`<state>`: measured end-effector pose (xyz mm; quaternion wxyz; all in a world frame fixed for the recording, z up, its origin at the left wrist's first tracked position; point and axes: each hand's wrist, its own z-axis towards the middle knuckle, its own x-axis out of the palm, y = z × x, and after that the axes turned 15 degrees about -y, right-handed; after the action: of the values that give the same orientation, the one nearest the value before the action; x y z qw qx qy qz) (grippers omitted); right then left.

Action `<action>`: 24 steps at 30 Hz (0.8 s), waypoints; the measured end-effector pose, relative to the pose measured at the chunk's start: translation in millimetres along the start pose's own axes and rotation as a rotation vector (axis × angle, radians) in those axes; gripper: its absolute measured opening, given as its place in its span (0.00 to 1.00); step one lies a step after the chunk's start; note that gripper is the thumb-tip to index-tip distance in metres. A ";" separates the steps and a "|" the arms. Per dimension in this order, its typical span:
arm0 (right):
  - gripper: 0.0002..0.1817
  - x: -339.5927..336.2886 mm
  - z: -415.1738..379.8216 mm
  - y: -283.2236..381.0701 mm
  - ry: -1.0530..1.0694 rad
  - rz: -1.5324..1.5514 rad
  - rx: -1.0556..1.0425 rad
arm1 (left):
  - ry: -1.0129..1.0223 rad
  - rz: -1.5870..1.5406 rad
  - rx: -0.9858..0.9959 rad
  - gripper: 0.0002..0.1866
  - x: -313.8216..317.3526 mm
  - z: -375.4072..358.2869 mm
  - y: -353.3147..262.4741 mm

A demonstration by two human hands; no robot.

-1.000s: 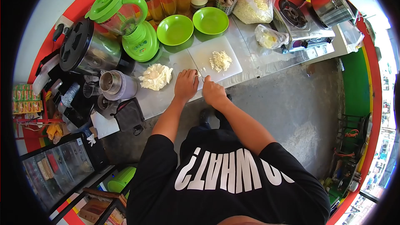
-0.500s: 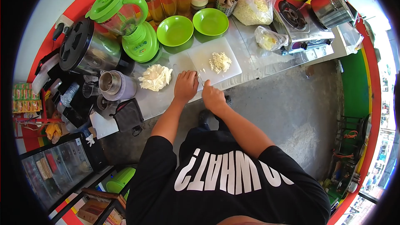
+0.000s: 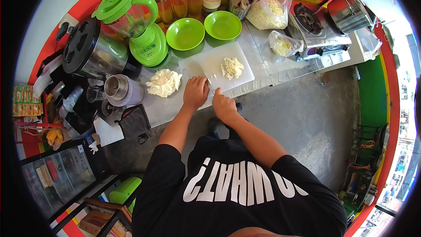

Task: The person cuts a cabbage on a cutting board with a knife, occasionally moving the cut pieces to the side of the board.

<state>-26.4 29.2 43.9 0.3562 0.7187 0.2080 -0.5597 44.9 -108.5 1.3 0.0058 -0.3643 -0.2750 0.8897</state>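
My right hand [image 3: 224, 106] is closed around the handle of a knife [image 3: 213, 91]; its thin blade points toward my left fingers and is hard to make out. My left hand [image 3: 196, 92] presses down with curled fingers at the near edge of the white cutting board [image 3: 197, 62]. A small pale piece shows by its fingertips, but what they grip is mostly hidden. Right of the knife, a heap of finely chopped pale food [image 3: 232, 68] lies on the board, with a few bits scattered nearby. Left of the board sits a crumpled cream-coloured bundle [image 3: 164, 82].
Two green bowls [image 3: 185, 34] stand behind the board, near pump bottles [image 3: 179, 1] and a green blender [image 3: 148, 46]. A bag of shredded pale food [image 3: 268, 14], a smaller bag [image 3: 284, 44] and a gas stove [image 3: 322, 37] are on the right. A metal-topped cup [image 3: 117, 88] stands left.
My right hand has drawn slightly down toward me with the knife, and less of the blade shows. My left hand has barely moved.
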 end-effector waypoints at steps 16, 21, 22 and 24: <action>0.12 4.4 6.3 -0.9 0.049 0.021 0.022 | 0.034 0.015 -0.022 0.05 -0.1 -1.4 1.7; 0.14 -1.6 16.9 -0.5 0.002 -0.052 -0.095 | -0.013 -0.017 0.001 0.06 0.2 0.5 1.2; 0.14 -3.6 14.2 0.4 0.005 -0.051 -0.095 | 0.002 -0.023 0.000 0.06 -0.8 -0.1 1.6; 0.13 -6.5 8.5 0.3 -0.005 -0.060 -0.117 | 0.016 -0.032 0.000 0.06 -0.7 -0.2 1.0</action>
<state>-33.7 23.3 49.2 0.3811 0.6888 0.2608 -0.5589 45.7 -109.4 1.2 0.0223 -0.3669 -0.2807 0.8866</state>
